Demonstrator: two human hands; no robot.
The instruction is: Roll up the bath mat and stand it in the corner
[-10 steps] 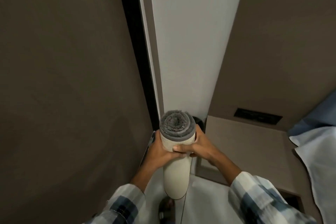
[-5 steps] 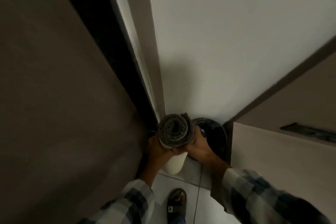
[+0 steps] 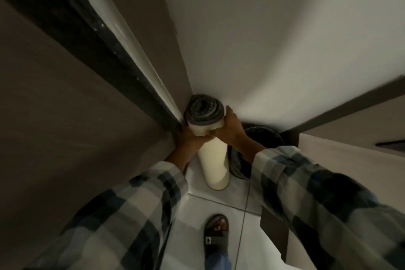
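Observation:
The rolled bath mat (image 3: 213, 160) stands upright on the white tiled floor, cream backing outside and grey pile showing at its top end. It leans into the corner where the white wall (image 3: 263, 50) meets the door frame (image 3: 140, 35). My left hand (image 3: 190, 137) clasps the roll just under its top from the left. My right hand (image 3: 230, 127) grips the top from the right, thumb along the rim. Both wear plaid sleeves.
A dark round bin (image 3: 263, 138) sits right of the roll against the wall. A beige cabinet (image 3: 350, 160) juts out on the right. A brown door (image 3: 54, 127) fills the left. My sandalled foot (image 3: 215, 237) is on the tiles below.
The roll went from held in the air to standing on the floor, pushed back into the corner. My view has tipped downward and closer.

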